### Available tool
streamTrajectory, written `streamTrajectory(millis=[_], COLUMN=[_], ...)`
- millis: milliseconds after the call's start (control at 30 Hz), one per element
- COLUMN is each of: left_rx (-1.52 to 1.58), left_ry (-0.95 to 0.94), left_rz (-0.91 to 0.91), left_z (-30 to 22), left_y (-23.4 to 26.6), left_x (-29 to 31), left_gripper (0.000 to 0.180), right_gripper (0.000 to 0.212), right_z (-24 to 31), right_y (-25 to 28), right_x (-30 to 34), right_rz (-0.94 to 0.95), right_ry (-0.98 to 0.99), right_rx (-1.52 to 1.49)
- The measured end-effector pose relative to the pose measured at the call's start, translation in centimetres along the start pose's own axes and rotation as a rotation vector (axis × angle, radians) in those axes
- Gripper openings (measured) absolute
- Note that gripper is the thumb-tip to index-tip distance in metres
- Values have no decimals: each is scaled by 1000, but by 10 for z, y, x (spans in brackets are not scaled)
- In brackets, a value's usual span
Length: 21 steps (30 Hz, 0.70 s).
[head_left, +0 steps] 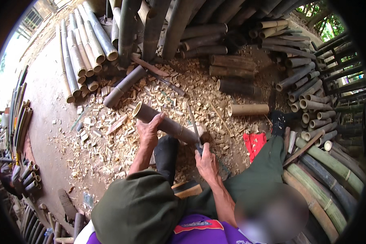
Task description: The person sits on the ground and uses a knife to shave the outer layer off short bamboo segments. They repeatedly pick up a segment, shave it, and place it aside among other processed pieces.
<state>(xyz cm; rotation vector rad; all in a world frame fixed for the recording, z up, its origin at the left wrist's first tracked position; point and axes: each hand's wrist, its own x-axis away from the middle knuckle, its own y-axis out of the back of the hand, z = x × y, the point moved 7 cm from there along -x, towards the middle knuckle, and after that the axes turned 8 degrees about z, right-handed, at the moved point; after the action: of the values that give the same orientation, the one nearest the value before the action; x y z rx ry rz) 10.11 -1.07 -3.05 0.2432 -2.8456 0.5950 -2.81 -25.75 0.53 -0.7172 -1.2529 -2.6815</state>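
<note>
My left hand [149,129] is wrapped round a dark bamboo tube [173,128] near its open, pale-rimmed end. The tube slants down to the right, above my bent leg. Its far-right end lies by a short wooden block [205,134] that is partly hidden. My right hand [208,162] is closed on the dark handle of a knife [194,125]. The long, narrow blade points away from me and crosses close to the tube's right end. Whether the edge touches the bamboo, I cannot tell.
Wood chips [110,150] litter the floor. Beyond the tube lie another bamboo piece [124,87] and a broad wooden blade-shaped piece [150,66]. A pale bamboo tube [248,110] and a red cloth [255,145] are to the right. Stacked bamboo poles [333,179] line the right side.
</note>
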Motion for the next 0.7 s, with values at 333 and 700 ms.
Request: streamTrajectory(millis=[333, 700], left_rx=[89, 128], left_ry=[-7, -26], left_rz=[10, 34], left_z=[5, -3], left_y=[-9, -13], left_x=[0, 7], left_gripper=[43, 40], right_gripper=[32, 30], right_z=[-37, -12], right_y=[-20, -9], right_x=[-6, -6], right_rz=[65, -62], right_ry=[-74, -3], right_rx=[36, -21])
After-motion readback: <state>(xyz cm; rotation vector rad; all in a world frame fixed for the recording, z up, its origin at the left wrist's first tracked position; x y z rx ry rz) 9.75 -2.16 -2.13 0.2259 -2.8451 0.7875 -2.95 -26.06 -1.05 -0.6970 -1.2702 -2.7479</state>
